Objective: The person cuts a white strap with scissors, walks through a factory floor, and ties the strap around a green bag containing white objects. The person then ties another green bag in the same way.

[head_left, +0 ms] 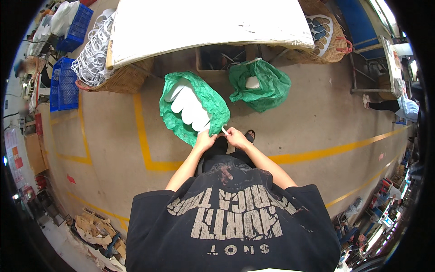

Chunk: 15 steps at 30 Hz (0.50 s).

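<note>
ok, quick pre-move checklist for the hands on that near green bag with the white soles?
1. Left hand on the rim of the near green plastic bag: ok, it pinches the edge.
2. Right hand grip: ok, it pinches a small white piece at the same rim; what the piece is, cannot tell.
3. Flat white shoe soles seated inside the bag: ok, stacked within the opening, none on the floor.
4. Bag mouth open: ok.
5. Second green plastic bag apart from the first: ok, a gap of concrete floor shows between them.
6. Bag free of tears: cannot tell.
</note>
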Tool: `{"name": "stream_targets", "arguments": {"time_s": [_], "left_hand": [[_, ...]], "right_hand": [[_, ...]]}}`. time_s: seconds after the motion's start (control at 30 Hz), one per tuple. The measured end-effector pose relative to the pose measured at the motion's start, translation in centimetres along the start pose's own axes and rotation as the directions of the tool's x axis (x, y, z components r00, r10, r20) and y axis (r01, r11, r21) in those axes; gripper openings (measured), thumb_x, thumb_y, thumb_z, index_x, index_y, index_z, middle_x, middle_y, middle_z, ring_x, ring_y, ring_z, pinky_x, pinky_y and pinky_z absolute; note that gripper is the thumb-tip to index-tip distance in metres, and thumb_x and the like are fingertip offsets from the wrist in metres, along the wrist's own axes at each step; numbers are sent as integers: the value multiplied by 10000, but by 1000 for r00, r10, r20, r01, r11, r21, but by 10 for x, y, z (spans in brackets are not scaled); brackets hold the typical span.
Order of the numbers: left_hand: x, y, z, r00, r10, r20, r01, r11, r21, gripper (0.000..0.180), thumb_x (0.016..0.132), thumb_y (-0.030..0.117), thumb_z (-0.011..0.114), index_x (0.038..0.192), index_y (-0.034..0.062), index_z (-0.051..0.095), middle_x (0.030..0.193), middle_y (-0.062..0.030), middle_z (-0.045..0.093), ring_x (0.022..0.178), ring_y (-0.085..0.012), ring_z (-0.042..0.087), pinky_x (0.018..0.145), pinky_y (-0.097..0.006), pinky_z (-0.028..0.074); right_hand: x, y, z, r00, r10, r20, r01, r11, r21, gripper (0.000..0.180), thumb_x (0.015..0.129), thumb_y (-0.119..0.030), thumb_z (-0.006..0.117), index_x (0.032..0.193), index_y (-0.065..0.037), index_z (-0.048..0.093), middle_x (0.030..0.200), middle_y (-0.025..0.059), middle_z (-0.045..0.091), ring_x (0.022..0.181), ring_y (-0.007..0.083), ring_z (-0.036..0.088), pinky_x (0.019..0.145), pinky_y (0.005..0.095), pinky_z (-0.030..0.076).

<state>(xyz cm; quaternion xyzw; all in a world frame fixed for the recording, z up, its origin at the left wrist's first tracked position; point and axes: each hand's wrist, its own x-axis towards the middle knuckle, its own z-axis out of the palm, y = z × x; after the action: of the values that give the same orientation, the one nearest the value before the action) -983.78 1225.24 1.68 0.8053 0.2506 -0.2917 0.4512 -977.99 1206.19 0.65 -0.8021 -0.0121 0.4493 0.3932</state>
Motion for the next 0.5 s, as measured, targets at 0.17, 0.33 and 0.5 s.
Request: {"name": "stream_targets", "arguments": {"time_s": [0.17, 0.33, 0.5], "left_hand": [[27, -27, 19, 994, -87, -63, 89, 996, 32, 594, 862, 248, 639, 1307, -87, 433, 1178, -322, 604, 1122, -433, 590, 979, -450, 456], [33, -26, 31, 996, -56, -75, 52, 997, -48, 573, 857, 320, 681, 1266, -53, 534, 1191, -301, 615, 1136, -392, 601, 991, -418, 453], [43, -12, 34, 990, 37, 134, -51, 994, 100, 508, 909, 332, 622, 1269, -23, 574, 1186, -273, 635, 1150, -397, 592, 988, -415, 453]], "right_hand": [[-12, 6, -11, 976, 217, -5, -216, 972, 96, 177, 964, -216, 460, 1011, -58, 525, 704, 46, 553, 546, 144, 543, 483, 325, 462], [-22, 16, -21, 945, 327, -8, -321, 931, 172, 183, 911, -174, 474, 993, -43, 572, 779, 156, 652, 590, 255, 659, 500, 384, 525], [-30, 23, -20, 944, 319, -89, -312, 947, 79, 204, 936, -229, 525, 964, -38, 592, 781, 89, 632, 556, 189, 603, 488, 350, 531]]}}
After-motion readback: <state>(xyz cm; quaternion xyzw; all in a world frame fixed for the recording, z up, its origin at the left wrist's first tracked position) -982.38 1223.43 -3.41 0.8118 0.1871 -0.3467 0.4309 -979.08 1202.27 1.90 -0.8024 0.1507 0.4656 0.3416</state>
